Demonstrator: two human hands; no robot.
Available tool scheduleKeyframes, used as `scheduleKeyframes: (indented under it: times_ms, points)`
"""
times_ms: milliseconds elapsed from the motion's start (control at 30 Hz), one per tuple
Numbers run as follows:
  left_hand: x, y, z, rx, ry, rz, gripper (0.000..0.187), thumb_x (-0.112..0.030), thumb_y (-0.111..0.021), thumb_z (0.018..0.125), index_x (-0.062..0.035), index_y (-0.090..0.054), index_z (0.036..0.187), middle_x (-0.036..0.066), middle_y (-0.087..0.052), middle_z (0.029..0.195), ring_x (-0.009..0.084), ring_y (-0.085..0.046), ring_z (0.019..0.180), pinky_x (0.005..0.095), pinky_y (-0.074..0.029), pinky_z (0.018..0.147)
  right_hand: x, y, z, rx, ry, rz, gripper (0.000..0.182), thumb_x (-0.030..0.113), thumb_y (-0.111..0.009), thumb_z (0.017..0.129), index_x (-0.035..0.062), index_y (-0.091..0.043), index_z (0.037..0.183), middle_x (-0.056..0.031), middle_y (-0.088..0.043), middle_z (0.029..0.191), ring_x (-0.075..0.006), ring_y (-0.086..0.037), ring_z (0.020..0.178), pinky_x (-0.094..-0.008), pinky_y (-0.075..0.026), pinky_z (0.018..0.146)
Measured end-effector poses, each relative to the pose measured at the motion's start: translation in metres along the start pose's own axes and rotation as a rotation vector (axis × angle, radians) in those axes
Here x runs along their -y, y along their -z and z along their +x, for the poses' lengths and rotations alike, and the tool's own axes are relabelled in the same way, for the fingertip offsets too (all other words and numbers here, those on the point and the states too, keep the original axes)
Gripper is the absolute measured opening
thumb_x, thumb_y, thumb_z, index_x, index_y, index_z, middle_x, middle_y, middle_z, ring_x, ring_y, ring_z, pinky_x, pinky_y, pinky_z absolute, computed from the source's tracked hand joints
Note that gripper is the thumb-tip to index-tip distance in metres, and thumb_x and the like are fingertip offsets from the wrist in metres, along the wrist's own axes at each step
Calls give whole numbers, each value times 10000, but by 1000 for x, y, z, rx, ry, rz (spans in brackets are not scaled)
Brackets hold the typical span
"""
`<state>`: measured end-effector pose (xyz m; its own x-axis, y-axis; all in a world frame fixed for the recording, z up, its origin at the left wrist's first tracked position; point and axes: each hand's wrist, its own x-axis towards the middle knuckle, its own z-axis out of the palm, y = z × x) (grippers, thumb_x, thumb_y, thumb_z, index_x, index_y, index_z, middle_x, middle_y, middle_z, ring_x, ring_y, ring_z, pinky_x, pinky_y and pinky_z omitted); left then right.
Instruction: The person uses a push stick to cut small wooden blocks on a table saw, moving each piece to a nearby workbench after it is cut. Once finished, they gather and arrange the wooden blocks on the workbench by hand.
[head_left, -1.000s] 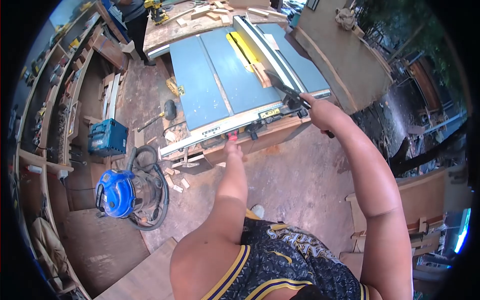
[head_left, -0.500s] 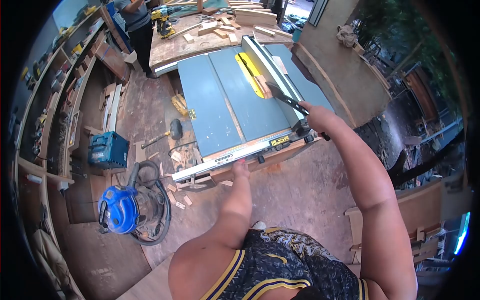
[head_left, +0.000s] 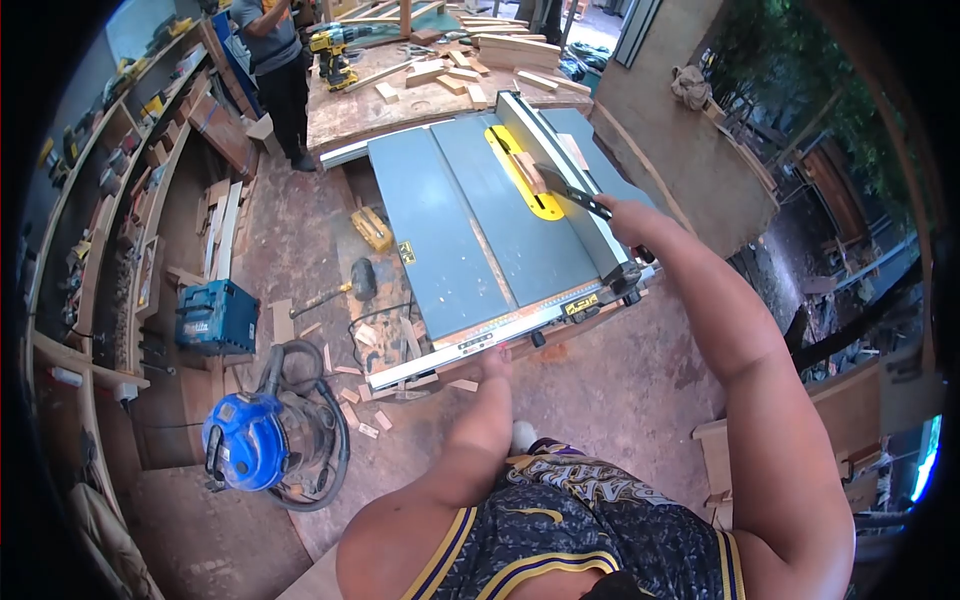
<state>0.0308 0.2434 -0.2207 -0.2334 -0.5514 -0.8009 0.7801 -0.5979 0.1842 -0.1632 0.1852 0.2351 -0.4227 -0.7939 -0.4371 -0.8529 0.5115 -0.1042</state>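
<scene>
My right hand [head_left: 632,222] is closed around the handle of a black push stick [head_left: 585,200] with holes along it. The stick's far end meets a small wood block [head_left: 529,172] lying over the yellow throat plate [head_left: 547,207] of a table saw [head_left: 455,215]. Beside the block runs the saw's long fence [head_left: 572,185]. My left hand [head_left: 494,361] is at the saw's front rail [head_left: 440,360], seemingly touching it; its fingers are too small and partly hidden to read. The blade cannot be made out.
A mallet [head_left: 362,280] and wood offcuts lie on the floor left of the saw. Nearby stand a blue shop vacuum [head_left: 245,440] and a teal toolbox [head_left: 215,315]. Behind, a workbench [head_left: 350,108] carries a yellow drill [head_left: 335,55] and wood pieces. Another person [head_left: 278,70] stands at the back left.
The push stick and wood block have moved forward along the fence, uncovering the near end of the yellow plate. My left hand stays at the front rail. The whole view has shifted slightly.
</scene>
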Motion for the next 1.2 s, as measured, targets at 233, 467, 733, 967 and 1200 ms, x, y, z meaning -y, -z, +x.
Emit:
scheduleKeyframes:
  times_ms: [233,467,733,967,1200]
  points:
    - [1,37,47,188,2,-37,161,-12,-524,775,-93,-591,897,26,-612,880,194,-586,784,358,-484,728,33,21,53,-5,59,20,769,-67,-383,856,296,-306,1529,-146,-637,743,-228,-639,547,-395,-508,469]
    - [-46,92,-24,174,-127,1332,323,-144,-581,870,-16,-652,1158,96,-651,974,220,-620,895,375,-501,776,51,53,105,43,172,-14,676,-64,-363,857,230,-382,1466,-138,-608,764,-219,-632,528,-372,-533,467]
    - [-106,237,-121,-194,-17,1435,576,-100,-553,812,-65,-543,1386,199,-650,1190,246,-625,922,360,-519,759,88,83,230,17,207,-8,621,-41,-385,882,258,-462,1420,-138,-612,781,-215,-602,501,-378,-529,439]
    - [-103,319,-243,-556,18,1189,595,-110,-599,768,-13,-559,1354,188,-696,1029,253,-654,855,365,-528,686,142,100,338,-111,324,-172,464,-27,-420,888,143,-569,1293,-179,-672,923,-272,-682,667,-405,-564,534]
    - [-86,378,-282,-410,-316,1180,448,-40,-577,814,-22,-618,1259,109,-684,853,147,-616,685,318,-518,695,149,128,353,-638,479,225,516,94,-429,914,203,-463,1417,-252,-661,1124,-400,-638,1075,-520,-500,897]
